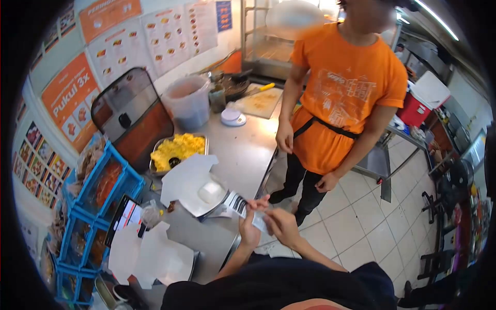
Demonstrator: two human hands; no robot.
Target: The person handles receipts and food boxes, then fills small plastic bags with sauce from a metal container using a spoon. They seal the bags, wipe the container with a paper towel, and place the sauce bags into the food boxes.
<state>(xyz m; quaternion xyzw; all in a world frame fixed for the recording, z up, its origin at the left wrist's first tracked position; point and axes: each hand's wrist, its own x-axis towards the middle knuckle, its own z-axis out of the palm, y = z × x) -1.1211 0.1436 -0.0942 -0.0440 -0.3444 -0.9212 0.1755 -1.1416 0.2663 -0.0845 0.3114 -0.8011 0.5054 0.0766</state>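
Note:
A small clear plastic packet (pixel 260 222) with a black-and-white striped part is between my two hands, near the counter's front edge. My left hand (pixel 250 227) is closed on it from the left, its fingertips at the upper side. The fingers of my right hand (pixel 281 226) pinch its right side. Just left of my hands, an open white paper box (pixel 181 186) on the counter holds a white block (pixel 211 191). A second open white box (pixel 160 258) lies nearer to me.
A co-worker in an orange shirt (pixel 349 88) stands across the counter corner (pixel 243 150). Behind the boxes are a tray of yellow food (pixel 181 147), a plastic bucket (pixel 188 103), a small scale (pixel 233 118) and a cutting board (pixel 261 101). Blue bins (pixel 82 237) stand at the left.

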